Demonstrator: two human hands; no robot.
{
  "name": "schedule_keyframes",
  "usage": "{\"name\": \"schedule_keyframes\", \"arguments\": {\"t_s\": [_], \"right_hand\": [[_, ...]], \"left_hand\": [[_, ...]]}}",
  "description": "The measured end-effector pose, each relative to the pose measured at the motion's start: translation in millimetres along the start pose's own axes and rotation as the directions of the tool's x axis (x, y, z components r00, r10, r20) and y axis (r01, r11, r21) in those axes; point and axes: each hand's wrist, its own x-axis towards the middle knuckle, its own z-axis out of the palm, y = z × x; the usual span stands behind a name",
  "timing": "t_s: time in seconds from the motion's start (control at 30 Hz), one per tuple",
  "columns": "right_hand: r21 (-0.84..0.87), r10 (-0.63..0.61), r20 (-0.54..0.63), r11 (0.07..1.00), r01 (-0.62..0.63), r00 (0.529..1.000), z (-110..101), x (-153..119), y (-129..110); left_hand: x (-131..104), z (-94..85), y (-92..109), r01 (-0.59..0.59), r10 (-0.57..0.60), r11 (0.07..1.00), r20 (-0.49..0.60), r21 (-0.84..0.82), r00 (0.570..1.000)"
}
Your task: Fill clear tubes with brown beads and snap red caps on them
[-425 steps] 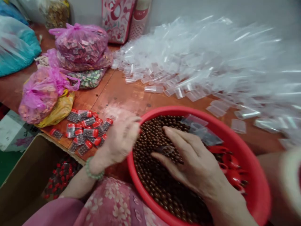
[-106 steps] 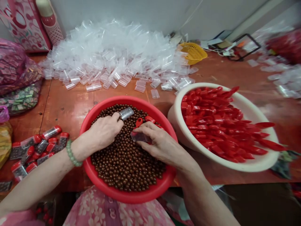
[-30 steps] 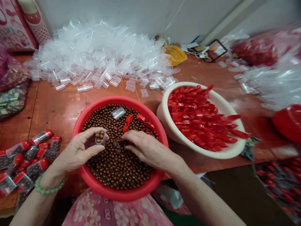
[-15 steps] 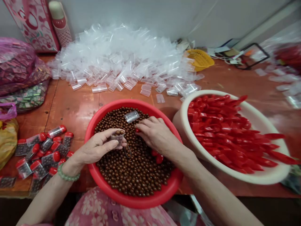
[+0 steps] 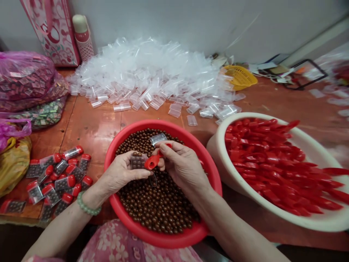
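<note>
My left hand (image 5: 120, 173) is closed around a small clear plastic case (image 5: 138, 162) filled with brown balls, a couple showing at its top. My right hand (image 5: 184, 165) pinches a red plastic cap (image 5: 152, 162) with a hole in its end, held right beside the case; whether they touch I cannot tell. Below both hands, brown chocolate-like balls (image 5: 160, 214) fill a red basin (image 5: 217, 189). A thin dark loop (image 5: 153, 179) shows under the left fingertips. Another clear case (image 5: 158, 138) lies on the balls behind my right hand.
To the right, a cream basin (image 5: 275, 214) holds many red plastic pieces (image 5: 267, 163). Filled cases with red caps (image 5: 64, 183) lie at left, near plastic bags (image 5: 25, 80). Behind are heaped clear cases (image 5: 152, 72), a flask (image 5: 83, 38) and a yellow basket (image 5: 240, 77).
My right hand has come up from the balls and moved left to the case, with the red cap now plainly visible. My left hand still holds the case. The view has shifted slightly.
</note>
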Motion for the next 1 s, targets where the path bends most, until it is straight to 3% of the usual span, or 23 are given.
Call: {"name": "schedule_keyframes", "arguments": {"t_s": [0.1, 0.17, 0.23, 0.33, 0.43, 0.5, 0.67, 0.73, 0.8, 0.83, 1.0], "right_hand": [[-0.115, -0.083, -0.013, 0.99, 0.081, 0.996, 1, 0, 7], [-0.299, -0.219, -0.018, 0.932, 0.203, 0.976, -2, -2, 12], [-0.514, -0.396, 0.058, 0.775, 0.367, 0.916, -4, -4, 16], [-0.675, -0.556, 0.337, 0.42, 0.607, 0.76, -7, -7, 18], [-0.655, -0.517, 0.595, 0.132, 0.744, 0.615, -8, -10, 16], [-0.619, -0.443, 0.702, 0.008, 0.786, 0.558, -8, -12, 14], [-0.591, -0.241, 0.801, -0.175, 0.787, 0.548, -14, -20, 9], [-0.567, -0.211, 0.82, -0.18, 0.804, 0.531, -17, -23, 7], [-0.556, -0.238, 0.818, -0.098, 0.825, 0.523, -20, -24, 4], [-0.57, -0.27, 0.795, -0.028, 0.821, 0.543, -20, -24, 2], [-0.658, -0.35, 0.496, 0.446, 0.607, 0.795, -17, -16, -4]], "left_hand": [[0, 2.5, -3, -0.016, 0.016, 1.0, -0.022, 0.01, 1.0], [0, 2.7, -4, -0.017, 0.017, 1.0, -0.015, 0.007, 1.0], [0, 2.3, -4, -0.024, 0.024, 1.0, -0.01, 0.015, 1.0], [0, 1.2, -4, -0.035, 0.035, 0.999, -0.003, 0.026, 0.999], [0, -1.2, -4, -0.041, 0.041, 0.999, -0.01, 0.001, 0.999], [0, -3.1, -6, -0.05, 0.05, 0.998, -0.016, -0.036, 0.999], [1, -5.8, -7, -0.041, 0.04, 0.995, -0.009, -0.086, 0.999], [2, -6.0, -5, -0.023, 0.027, 0.995, 0.039, -0.099, 0.999], [2, -6.3, -3, 0.006, 0.004, 0.993, 0.09, -0.117, 0.996], [2, -6.6, -2, 0.018, -0.005, 0.992, 0.101, -0.125, 0.995], [-2, -7.5, 1, 0.071, -0.055, 0.993, 0.154, -0.098, 0.987]]}}
